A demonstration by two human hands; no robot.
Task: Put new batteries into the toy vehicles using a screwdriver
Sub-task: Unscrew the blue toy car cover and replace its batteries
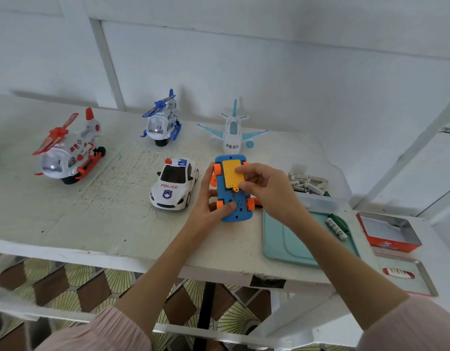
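Observation:
A blue toy car point(234, 209) with orange wheels lies upside down near the middle of the white table point(97, 219). My left hand point(208, 201) grips its left side, thumb pressed on the underside. My right hand point(264, 188) pinches the yellow battery cover point(230, 173) on the car's belly. A clear container of loose batteries point(308, 183) stands to the right. A green-handled screwdriver point(341, 221) and a battery point(335, 228) lie on a teal tray point(292, 247).
A police car point(174, 186) stands just left of the blue car. Behind are a red helicopter point(67, 150), a blue helicopter point(162, 120) and a white airplane point(232, 130). A red tin point(388, 231) and its lid point(406, 274) sit at the far right.

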